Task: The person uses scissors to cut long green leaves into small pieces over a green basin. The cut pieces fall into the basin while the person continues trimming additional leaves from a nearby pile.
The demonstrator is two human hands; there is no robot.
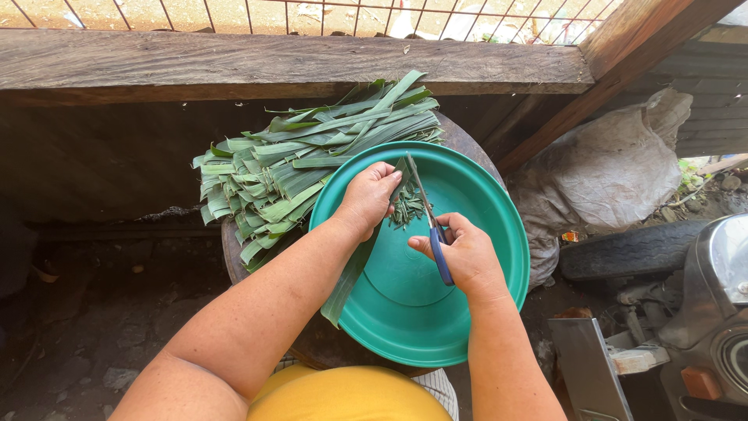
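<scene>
Leaf-snipping over the green basin (483, 234), barely begun

The left hand (368, 199) pinches a long leaf (351, 273) while the right hand (466, 253) grips blue-handled scissors (431, 222); few cut bits (407, 206) lie at twelve o'clock, and the leaf pile (304, 164) at ten o'clock remains uncut

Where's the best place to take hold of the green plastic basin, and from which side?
Grip the round green plastic basin at its bare near-right rim, coming from the right. That edge overhangs its support, clear of the pile of cut green leaves on the far left.
</scene>
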